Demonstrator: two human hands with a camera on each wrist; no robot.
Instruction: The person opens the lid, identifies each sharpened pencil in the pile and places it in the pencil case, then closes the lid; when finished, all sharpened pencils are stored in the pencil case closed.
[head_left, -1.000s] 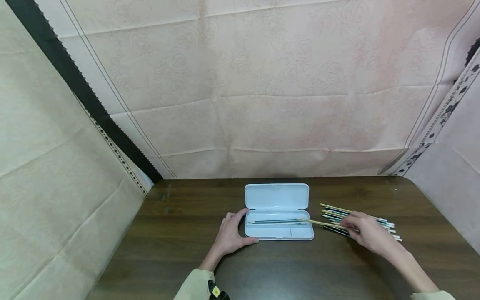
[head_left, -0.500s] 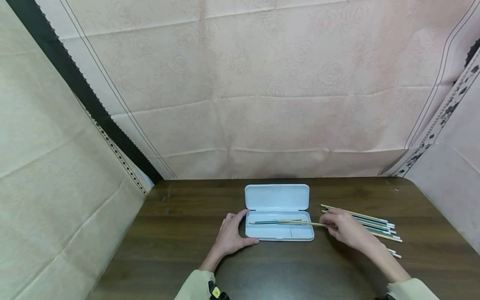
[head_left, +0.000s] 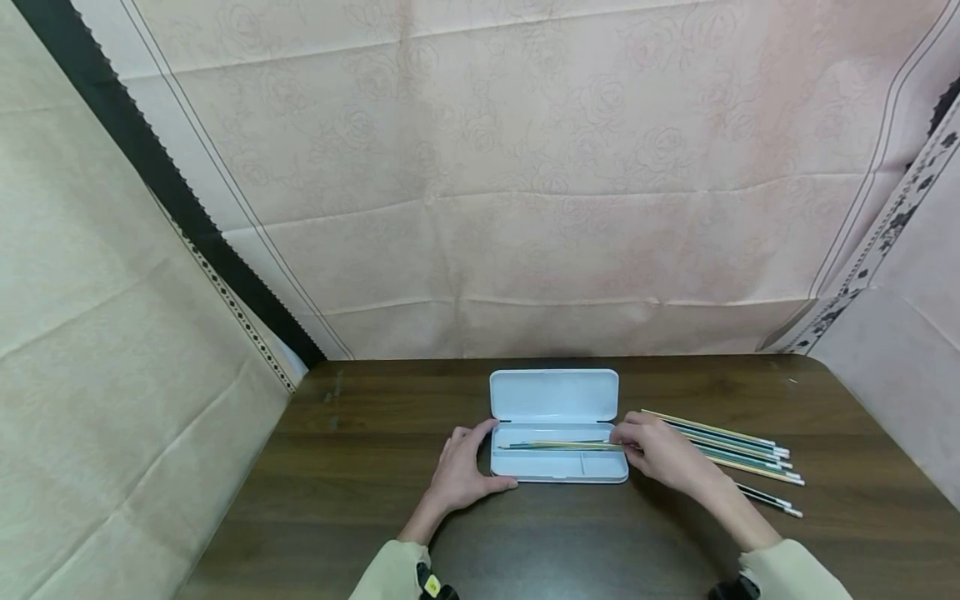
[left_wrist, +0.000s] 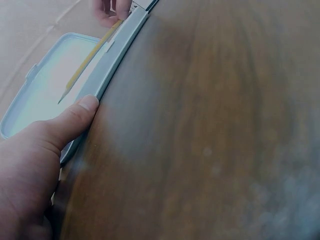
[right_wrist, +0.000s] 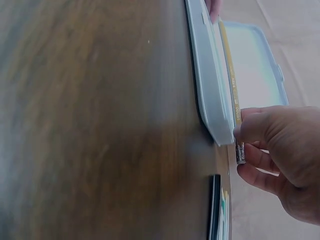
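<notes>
While the left hand (head_left: pixel 463 465) grips an open case (head_left: pixel 553 398), the right hand (head_left: pixel 666 450) pinches a yellow pencil (right_wrist: pixel 229 65)

As the head view shows, the pale blue case lies on the dark wooden table (head_left: pixel 555 537), its lid (head_left: pixel 581 390) tipped back toward the patterned cloth (head_left: pixel 555 208). The left hand is spread wide around the case's left end, thumb at the near corner, forefinger by the hinge. The right hand is nearly closed at the right wall of the tray (head_left: pixel 532 467), holding the back end of the yellow pencil, which points left along the tray beside a green pencil (head_left: pixel 522 446). More pencils (head_left: pixel 738 442) lie fanned on the table right of the case; a dark pair (head_left: pixel 768 499) lies nearer the person.

Seen from the left wrist, the left thumb (left_wrist: pixel 75 117) rests straight against the case's near edge; that hand's other fingers are out of sight. The yellow pencil slants along the tray, sharpened tip toward the left hand, far end in the right hand's fingers.

From the right wrist, thumb and fingers pinch the pencil close to its dark end, just past the tray's wall. Whether it touches the tray floor cannot be told.
</notes>
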